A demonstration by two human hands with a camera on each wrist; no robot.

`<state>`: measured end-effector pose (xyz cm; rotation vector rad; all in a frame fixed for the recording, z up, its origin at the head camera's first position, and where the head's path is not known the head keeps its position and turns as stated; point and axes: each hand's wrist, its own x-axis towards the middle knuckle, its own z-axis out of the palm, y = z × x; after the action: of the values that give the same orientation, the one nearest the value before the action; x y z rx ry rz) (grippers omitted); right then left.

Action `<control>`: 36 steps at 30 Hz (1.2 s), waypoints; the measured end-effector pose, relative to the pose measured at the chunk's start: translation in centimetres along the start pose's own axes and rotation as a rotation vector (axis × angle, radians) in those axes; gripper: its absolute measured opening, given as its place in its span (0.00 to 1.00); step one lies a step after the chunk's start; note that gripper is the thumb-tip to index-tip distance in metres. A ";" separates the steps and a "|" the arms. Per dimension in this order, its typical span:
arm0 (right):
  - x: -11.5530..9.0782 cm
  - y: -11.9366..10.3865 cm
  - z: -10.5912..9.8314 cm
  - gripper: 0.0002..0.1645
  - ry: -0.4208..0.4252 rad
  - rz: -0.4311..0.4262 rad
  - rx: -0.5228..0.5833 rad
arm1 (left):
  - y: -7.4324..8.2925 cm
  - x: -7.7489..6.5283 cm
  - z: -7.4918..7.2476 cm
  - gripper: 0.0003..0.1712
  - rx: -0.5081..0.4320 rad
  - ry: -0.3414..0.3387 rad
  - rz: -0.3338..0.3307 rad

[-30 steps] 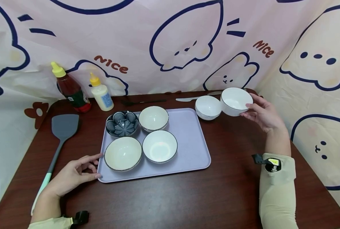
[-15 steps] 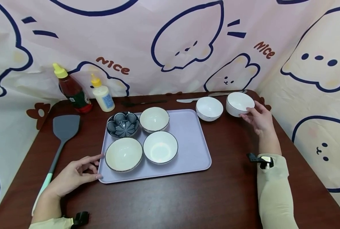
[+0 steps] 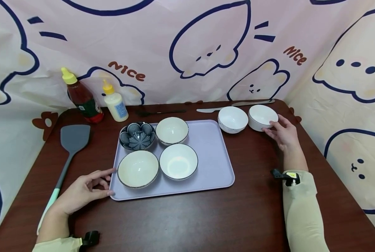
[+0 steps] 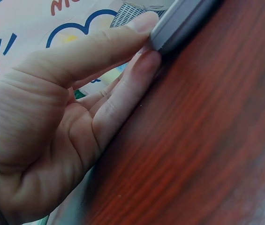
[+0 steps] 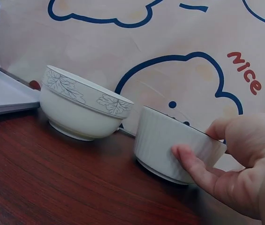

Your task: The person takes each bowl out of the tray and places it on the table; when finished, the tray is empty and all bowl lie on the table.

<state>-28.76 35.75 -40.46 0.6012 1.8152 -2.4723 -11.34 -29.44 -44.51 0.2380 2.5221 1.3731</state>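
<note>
Printed cloth backdrop (image 3: 137, 38), navy cartoon outlines, behind a dark wood table (image 3: 187, 224).

On the table, one lilac tray (image 3: 217, 157). On the tray, four vessels: a dark patterned bowl (image 3: 138, 137), far left; a far pale bowl (image 3: 172, 131) beside it; a near-left pale bowl (image 3: 138, 169); a near-right pale bowl (image 3: 178, 161). Off the tray, two: a leaf-patterned bowl (image 5: 85, 105), just beyond the tray's right edge, and a white straight-sided bowl (image 5: 165, 140), further right, near its neighbour.

Progress, judged by placement: four bowls upright on the tray, two outside it; the straight-sided one is the piece being handled, its placing seemingly all but complete, release not yet made.

Right hand (image 3: 283, 131): grasping the straight-sided bowl at its right side — one digit against the outer wall, others at the rim. The base appears to meet the wood; whether the hand bears any weight, cannot tell.

Left hand (image 3: 86, 189): gripping no bowl; extended thumb and forefinger touch the tray's left edge near the close corner — the near-left pale bowl lies just inside that edge.
</note>
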 end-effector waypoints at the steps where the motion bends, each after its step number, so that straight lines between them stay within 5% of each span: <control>1: 0.0 0.0 -0.1 0.46 -0.013 0.003 -0.014 | 0.0 0.0 0.0 0.38 0.002 0.000 -0.001; 7: 0.1 0.0 -0.2 0.48 -0.066 0.019 -0.100 | 0.1 -0.1 0.0 0.38 0.004 0.004 -0.020; 14: -0.9 -1.8 0.1 0.48 0.085 -0.023 -0.328 | 0.0 -0.2 0.0 0.38 -0.013 0.000 -0.014; 17: -1.8 -2.8 0.3 0.49 0.085 -0.035 -0.358 | -0.1 -0.2 0.0 0.38 -0.025 -0.006 -0.013; 24: -3.9 -4.5 2.1 0.49 -0.123 -0.059 -0.280 | -0.3 0.1 0.1 0.38 -0.031 -0.002 0.013; 36: -6.2 -2.0 8.2 0.43 -0.465 -0.028 -0.503 | -0.2 -0.1 0.2 0.38 -0.030 0.014 0.008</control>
<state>-25.94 27.51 -34.62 -0.0267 2.1034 -1.8278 -11.20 -29.38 -44.78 0.2334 2.5118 1.4197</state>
